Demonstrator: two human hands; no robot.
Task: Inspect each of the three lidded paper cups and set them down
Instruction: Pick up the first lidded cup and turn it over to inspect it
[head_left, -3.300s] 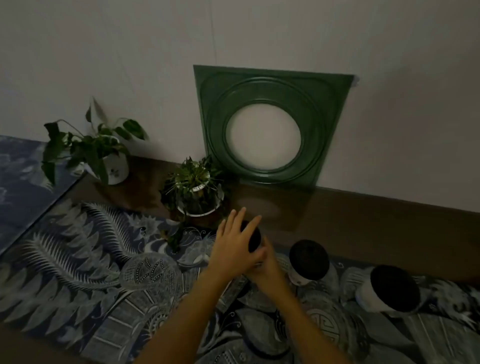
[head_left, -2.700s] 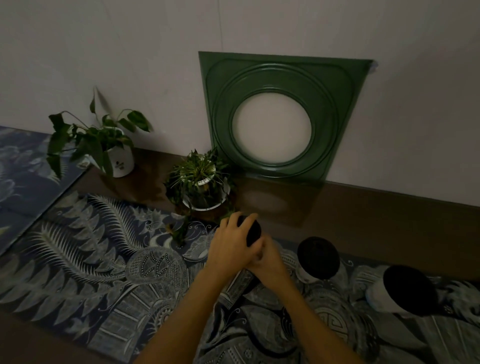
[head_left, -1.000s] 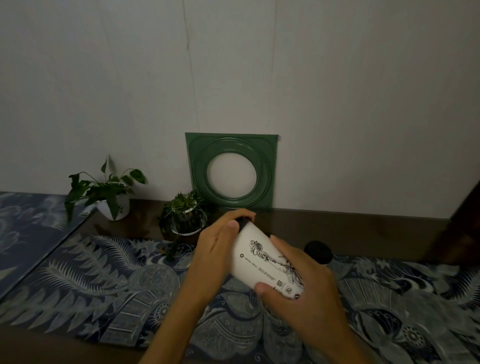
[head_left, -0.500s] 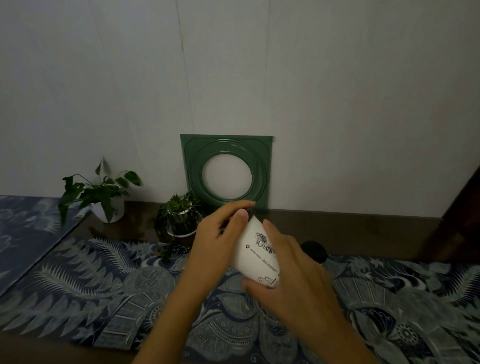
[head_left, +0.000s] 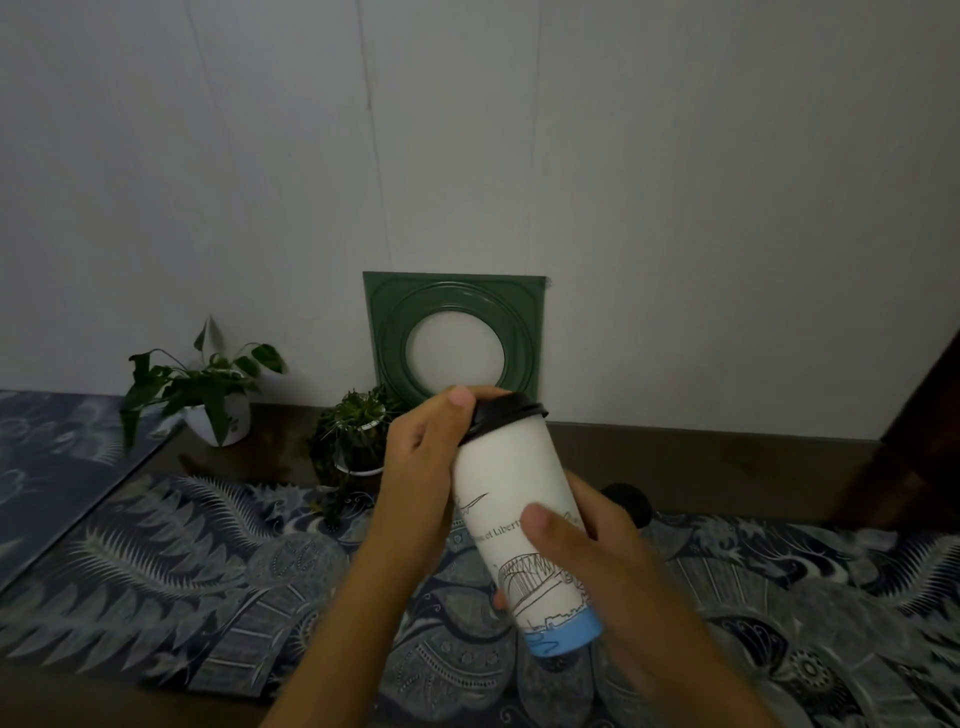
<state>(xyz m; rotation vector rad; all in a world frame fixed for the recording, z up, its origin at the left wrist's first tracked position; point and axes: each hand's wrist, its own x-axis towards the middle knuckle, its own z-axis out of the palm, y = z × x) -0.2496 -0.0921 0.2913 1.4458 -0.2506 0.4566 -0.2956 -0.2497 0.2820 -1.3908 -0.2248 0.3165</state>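
Aloft, cup (head_left: 511, 499) above runner (head_left: 171, 566)

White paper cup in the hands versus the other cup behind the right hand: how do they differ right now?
The white paper cup with the black lid is lifted off the cloth, tilted, its printed wall and blue base band fully visible. The second cup stands on the patterned blue cloth, mostly hidden behind the right hand, only its dark lid showing. The left hand holds the first near its lid; nothing touches the second. Both carry dark lids.

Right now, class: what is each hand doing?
Left hand: grips the black plastic lid of the white paper cup.
Right hand: grips the cup's lower body.
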